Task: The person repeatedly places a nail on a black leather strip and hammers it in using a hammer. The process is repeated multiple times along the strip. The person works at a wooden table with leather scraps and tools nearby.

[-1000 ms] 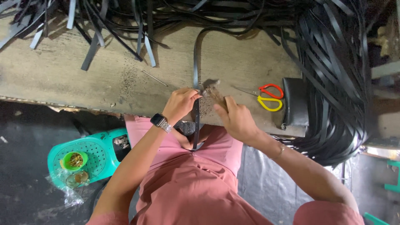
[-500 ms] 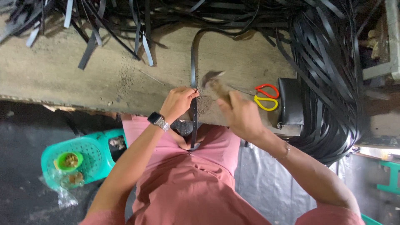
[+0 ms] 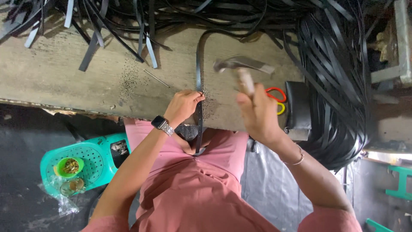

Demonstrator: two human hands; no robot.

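Observation:
My right hand point(image 3: 256, 115) grips a hammer point(image 3: 243, 65) by its handle, the metal head raised above the wooden workbench point(image 3: 86, 81) and blurred. My left hand point(image 3: 183, 105), with a black watch on its wrist, presses down on a long black strap point(image 3: 198, 64) at the bench's near edge. The strap runs from the pile at the back across the bench and hangs down over my pink shirt. Small dark specks dot the wood around the spot under my left fingers.
Heaps of black straps point(image 3: 339, 77) cover the back and right of the bench. Red and yellow scissors point(image 3: 278, 99) lie beside a black box point(image 3: 297, 107). A thin metal rod point(image 3: 156, 78) lies on the wood. A teal perforated stool point(image 3: 86, 163) with small cups stands on the floor at left.
The hammer has swung up from the strap near my left hand to a raised position over the bench. My left hand has stayed on the strap.

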